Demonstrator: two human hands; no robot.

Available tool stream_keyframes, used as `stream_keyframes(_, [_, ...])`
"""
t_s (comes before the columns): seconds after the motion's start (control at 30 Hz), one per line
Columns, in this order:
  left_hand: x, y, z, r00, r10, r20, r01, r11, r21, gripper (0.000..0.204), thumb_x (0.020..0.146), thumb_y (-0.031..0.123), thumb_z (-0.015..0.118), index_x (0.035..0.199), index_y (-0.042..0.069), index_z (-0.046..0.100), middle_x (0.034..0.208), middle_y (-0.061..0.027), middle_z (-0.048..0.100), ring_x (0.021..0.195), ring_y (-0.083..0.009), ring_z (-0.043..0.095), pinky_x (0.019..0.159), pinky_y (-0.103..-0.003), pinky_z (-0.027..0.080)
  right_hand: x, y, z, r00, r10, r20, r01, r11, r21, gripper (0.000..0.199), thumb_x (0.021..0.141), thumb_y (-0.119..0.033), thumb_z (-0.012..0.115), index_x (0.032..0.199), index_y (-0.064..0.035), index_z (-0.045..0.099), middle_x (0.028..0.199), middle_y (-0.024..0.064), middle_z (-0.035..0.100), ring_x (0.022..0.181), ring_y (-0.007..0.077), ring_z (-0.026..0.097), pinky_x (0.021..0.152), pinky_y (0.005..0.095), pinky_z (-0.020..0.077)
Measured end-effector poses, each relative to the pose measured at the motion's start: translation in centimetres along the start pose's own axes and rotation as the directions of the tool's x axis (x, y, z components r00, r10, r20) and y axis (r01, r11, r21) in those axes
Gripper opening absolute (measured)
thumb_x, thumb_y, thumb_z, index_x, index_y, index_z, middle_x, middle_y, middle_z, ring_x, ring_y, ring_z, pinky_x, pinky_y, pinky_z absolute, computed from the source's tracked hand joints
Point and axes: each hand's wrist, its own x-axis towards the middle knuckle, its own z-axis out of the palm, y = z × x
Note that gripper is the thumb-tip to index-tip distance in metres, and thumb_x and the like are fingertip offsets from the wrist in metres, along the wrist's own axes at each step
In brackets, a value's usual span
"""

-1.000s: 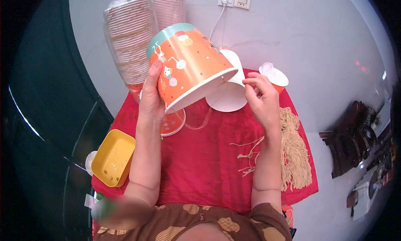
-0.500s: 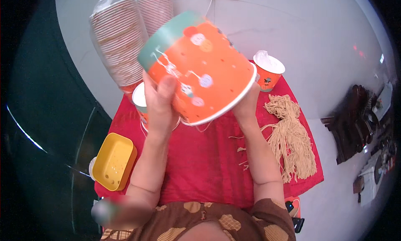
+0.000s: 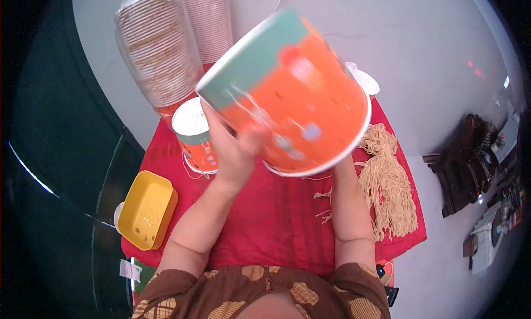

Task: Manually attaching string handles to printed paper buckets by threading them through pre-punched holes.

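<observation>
A: Yellow plastic tray [image 3: 146, 209], shallow, rounded corners, sits at the near left edge of the red cloth [image 3: 276, 219]; it hangs partly over the edge, well apart from both hands.

B: Farther back on the left?

A: Two tall stacks of nested paper cups in clear film [image 3: 160, 48], ribbed rims, leaning slightly. Just right of them a small lidded paper tub [image 3: 196, 133] stands upright on the cloth, white lid, orange and teal wall.

B: Hands?

A: Left hand [image 3: 235, 147] is clasped around the outer wall of the large orange and teal paper bucket [image 3: 293, 92], thumb across the printed side. Bucket is raised above the cloth centre, tilted, wide rim facing down and right; smooth coated card, tapered. Image is motion-blurred. Right forearm rises beneath the rim; right hand is hidden behind the bucket, so I cannot tell its grip, likely supporting from inside or below.

B: Right side?

A: Bundle of tan fibrous cord [image 3: 387, 186], frayed, lies loose on the cloth's right edge. Another white lid [image 3: 366, 82] shows beyond the bucket.
</observation>
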Motion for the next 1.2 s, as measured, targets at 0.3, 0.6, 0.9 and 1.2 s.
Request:
stream_keyframes(0.3, [5.3,1.9,-4.5,0.898,-0.44,-0.006,0.404,0.829,-0.386,0.067,0.093,0.051,0.057,0.138,0.004,0.043,0.129,-0.0141,0.058,0.106,-0.0226,0.064,0.086,-0.038,0.057,2.5,-2.7,-2.1,0.863,0.082,0.499,-0.12,0.992,0.046,0.009,0.088,-0.008,0.062,0.086,0.0002,0.06,0.072,0.0169,0.061,0.066,0.0318,0.064,0.06,0.0386,0.0488])
stream_keyframes(0.6, [6.0,0.5,-6.0,0.768,-0.623,0.148,0.571,0.563,-0.597,0.056,0.091,0.051,0.06,0.126,0.007,0.057,0.112,-0.0131,0.067,0.093,-0.0234,0.068,0.071,-0.039,0.061,2.8,-2.7,-3.1,0.819,0.025,0.574,-0.172,0.964,0.203,0.006,0.086,-0.005,0.064,0.087,0.001,0.064,0.072,0.0091,0.062,0.068,0.02,0.063,0.063,0.0322,0.0492])
stream_keyframes(0.9, [5.7,0.3,-5.1,0.849,-0.514,0.125,0.49,0.675,-0.551,0.065,0.091,0.056,0.057,0.134,0.008,0.049,0.124,-0.0132,0.061,0.106,-0.024,0.065,0.082,-0.041,0.06,3.0,-1.4,-3.0,0.939,0.288,0.187,-0.313,0.942,0.124,0.028,0.083,-0.007,0.071,0.109,0.0001,0.063,0.095,0.0095,0.066,0.064,0.012,0.053,0.062,0.0268,0.0467])
stream_keyframes(1.2, [5.2,0.2,-4.2,0.852,-0.512,0.103,0.483,0.696,-0.531,0.065,0.092,0.057,0.054,0.135,0.008,0.048,0.126,-0.0127,0.06,0.107,-0.0229,0.064,0.082,-0.041,0.06,2.3,-2.3,-1.4,0.93,0.136,0.341,-0.194,0.97,0.143,0.013,0.084,-0.004,0.068,0.095,0.0009,0.064,0.09,0.0083,0.066,0.066,0.0131,0.058,0.06,0.0265,0.046])
